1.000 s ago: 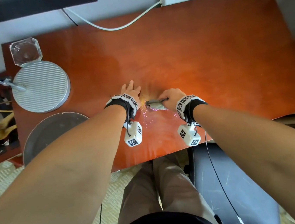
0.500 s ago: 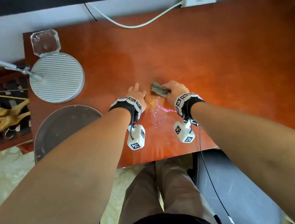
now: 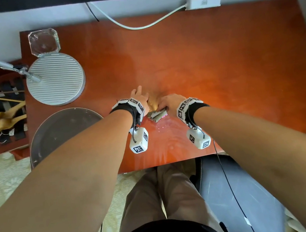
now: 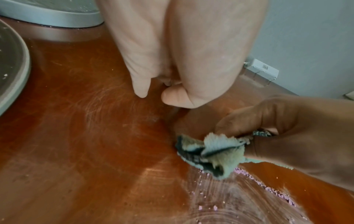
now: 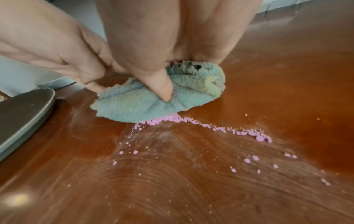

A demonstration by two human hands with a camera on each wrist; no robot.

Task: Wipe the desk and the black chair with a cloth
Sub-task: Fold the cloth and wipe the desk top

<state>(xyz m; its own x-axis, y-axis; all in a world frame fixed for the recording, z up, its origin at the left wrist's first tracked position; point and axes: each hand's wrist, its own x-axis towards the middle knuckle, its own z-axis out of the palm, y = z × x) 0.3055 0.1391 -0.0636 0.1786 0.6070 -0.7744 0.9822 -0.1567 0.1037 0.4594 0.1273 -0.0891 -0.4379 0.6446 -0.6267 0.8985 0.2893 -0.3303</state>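
Right hand [image 3: 167, 102] grips cloth [image 5: 153, 103] on desk [image 3: 219, 66]; left hand [image 3: 139, 98] rests flat, fingers relaxed

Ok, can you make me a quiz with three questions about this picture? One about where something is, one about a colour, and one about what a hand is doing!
1. Where is the cloth?
A. on the desk
B. on the chair
C. on the floor

2. What colour are the crumbs beside the cloth?
A. green
B. purple
C. black

3. What is the right hand doing?
A. hanging empty
B. lifting the round ribbed lamp base
C. gripping the cloth

Answers:
1. A, the cloth is pressed onto the red-brown desk.
2. B, a line of pale purple grains lies along the cloth's edge.
3. C, its fingers and thumb curl round the bunched cloth, while the left hand rests on the desk next to it.
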